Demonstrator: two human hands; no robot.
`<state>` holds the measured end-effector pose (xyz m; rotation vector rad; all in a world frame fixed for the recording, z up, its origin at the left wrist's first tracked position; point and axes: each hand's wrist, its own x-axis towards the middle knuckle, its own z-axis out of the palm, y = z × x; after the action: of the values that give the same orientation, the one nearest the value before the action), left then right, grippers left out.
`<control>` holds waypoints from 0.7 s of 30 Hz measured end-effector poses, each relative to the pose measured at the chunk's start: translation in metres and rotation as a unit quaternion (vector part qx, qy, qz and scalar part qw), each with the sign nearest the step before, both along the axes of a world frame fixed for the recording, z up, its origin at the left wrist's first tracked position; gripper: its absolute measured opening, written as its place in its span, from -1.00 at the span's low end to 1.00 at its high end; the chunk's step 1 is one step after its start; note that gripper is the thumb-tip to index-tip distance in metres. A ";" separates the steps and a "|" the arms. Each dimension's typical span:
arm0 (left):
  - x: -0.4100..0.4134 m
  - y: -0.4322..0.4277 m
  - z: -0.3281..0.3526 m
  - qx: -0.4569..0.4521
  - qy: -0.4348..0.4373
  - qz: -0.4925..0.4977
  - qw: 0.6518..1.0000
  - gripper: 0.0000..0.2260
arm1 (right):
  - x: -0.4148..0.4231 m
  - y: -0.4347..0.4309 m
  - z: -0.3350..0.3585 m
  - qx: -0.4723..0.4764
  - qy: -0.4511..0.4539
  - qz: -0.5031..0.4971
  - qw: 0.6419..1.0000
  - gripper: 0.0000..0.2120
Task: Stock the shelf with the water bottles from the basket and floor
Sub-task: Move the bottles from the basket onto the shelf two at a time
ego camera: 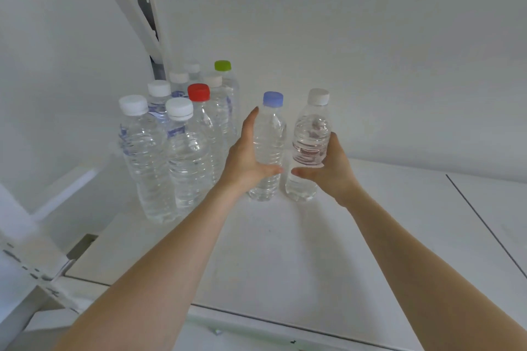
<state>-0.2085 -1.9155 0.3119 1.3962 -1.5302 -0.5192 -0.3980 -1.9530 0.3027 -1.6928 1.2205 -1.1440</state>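
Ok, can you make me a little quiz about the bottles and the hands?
1. True or false: the left hand holds the blue-capped bottle.
2. What colour is the cap on the bottle in the right hand?
3. Which cap sits farthest back in the group: A red, B green, C blue?

Key: 1 true. 2 white; that is the white-capped bottle. 3 B, the green-capped bottle, behind the red-capped bottle, on the shelf.
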 end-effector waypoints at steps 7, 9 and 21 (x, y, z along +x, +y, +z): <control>0.004 -0.007 -0.041 0.003 -0.002 0.045 0.999 0.05 | 0.000 -0.005 -0.026 0.021 0.000 -0.014 1.000 -0.40; 0.004 -0.013 -0.050 0.001 0.000 0.069 0.998 0.02 | 0.002 -0.011 -0.026 0.020 -0.004 -0.014 1.000 -0.39; -0.001 -0.067 -0.068 -0.018 -0.001 0.129 0.992 0.01 | 0.016 -0.063 -0.028 0.032 -0.016 0.007 0.999 -0.45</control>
<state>-0.2093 -1.9821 0.2440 1.5384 -1.3291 -0.3298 -0.3815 -2.0160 0.2745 -1.6281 1.2100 -1.1084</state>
